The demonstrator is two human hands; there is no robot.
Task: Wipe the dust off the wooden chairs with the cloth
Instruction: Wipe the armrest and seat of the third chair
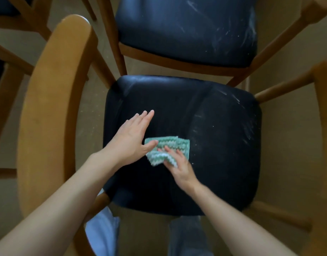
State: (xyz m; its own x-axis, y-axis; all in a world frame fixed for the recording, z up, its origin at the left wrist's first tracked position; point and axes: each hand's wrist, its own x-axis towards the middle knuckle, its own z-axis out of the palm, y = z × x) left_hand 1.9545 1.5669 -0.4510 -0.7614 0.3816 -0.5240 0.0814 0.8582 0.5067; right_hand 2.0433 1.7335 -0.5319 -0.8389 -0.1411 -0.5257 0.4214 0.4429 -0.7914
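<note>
A wooden chair with a dark padded seat (214, 145) stands right below me, its curved wooden backrest (52, 108) at the left. Pale dust streaks show on the seat's right side. A folded green-and-white patterned cloth (170, 146) lies on the middle of the seat. My right hand (179, 163) presses on the cloth's near edge with its fingers gripping it. My left hand (133, 135) hovers flat with fingers straight, its thumb touching the cloth's left edge.
A second wooden chair with a dusty dark seat (186, 28) stands just beyond. Parts of a third chair's frame (15, 58) show at far left. Another wooden frame (323, 108) rises at the right. Beige floor (280, 126) surrounds them; my legs are below.
</note>
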